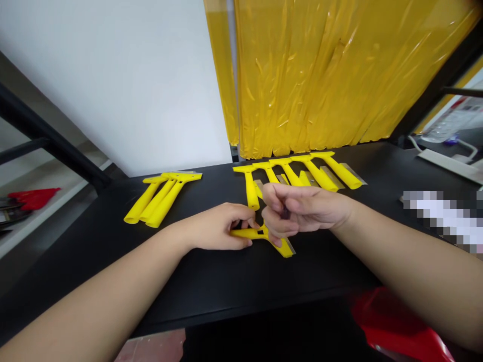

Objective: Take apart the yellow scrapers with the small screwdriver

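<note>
A yellow scraper (283, 247) with a thin metal blade along its head lies on the black table, its head turned to the right. My left hand (222, 226) grips its handle between thumb and fingers. Just above the scraper's head is my right hand (302, 208), closed with curled fingers; what it pinches, if anything, is hidden. Behind my hands several more yellow scrapers (319, 173) lie in a row, heads toward the back, with loose metal blades (332, 177) among their handles. On the left, three scrapers (166, 198) overlap in a small stack.
Yellow plastic sheeting (320, 75) and a white panel (132, 90) stand behind the black table (211, 281). Black metal posts (60, 130) flank it. A white power strip (453, 163) lies at the right. Red plastic (403, 327) shows below the front edge.
</note>
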The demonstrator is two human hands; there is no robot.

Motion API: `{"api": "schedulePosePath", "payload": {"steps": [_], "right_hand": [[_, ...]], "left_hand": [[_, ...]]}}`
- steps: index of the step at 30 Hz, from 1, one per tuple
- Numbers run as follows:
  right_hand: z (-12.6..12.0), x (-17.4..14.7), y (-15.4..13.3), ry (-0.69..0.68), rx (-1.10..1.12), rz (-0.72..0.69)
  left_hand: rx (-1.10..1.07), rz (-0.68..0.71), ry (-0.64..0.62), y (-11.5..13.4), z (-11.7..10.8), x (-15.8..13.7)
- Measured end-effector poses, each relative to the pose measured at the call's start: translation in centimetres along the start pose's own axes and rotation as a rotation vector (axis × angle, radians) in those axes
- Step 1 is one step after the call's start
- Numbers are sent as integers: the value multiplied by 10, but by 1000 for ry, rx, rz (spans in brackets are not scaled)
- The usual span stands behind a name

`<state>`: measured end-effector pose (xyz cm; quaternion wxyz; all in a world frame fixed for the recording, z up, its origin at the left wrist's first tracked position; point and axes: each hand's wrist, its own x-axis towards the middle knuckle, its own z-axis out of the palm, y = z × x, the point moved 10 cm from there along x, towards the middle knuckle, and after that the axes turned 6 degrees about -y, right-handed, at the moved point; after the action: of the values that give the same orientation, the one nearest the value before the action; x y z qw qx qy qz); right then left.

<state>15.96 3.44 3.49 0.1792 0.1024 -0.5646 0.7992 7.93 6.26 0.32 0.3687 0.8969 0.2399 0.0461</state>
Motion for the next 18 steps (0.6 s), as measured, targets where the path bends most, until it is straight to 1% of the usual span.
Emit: {"api": "schedulePosePath", "payload": {"steps": [5, 9, 14, 16, 18], "right_hand": [[-6, 0, -1, 3, -60, -7], [-4, 2, 5, -27, -6, 38], [-9, -2, 3, 58, 40, 64], [-10, -3, 2, 58, 16, 56], [-9, -3, 2, 28, -22, 54]], "left_hand": [[-21, 12, 5, 1, 0, 0], [5, -4, 15, -1, 0, 0], [-6, -7, 14, -1, 0, 0], [-15, 6, 10, 0, 0, 0], [-6, 9, 10, -1, 0, 0]]}}
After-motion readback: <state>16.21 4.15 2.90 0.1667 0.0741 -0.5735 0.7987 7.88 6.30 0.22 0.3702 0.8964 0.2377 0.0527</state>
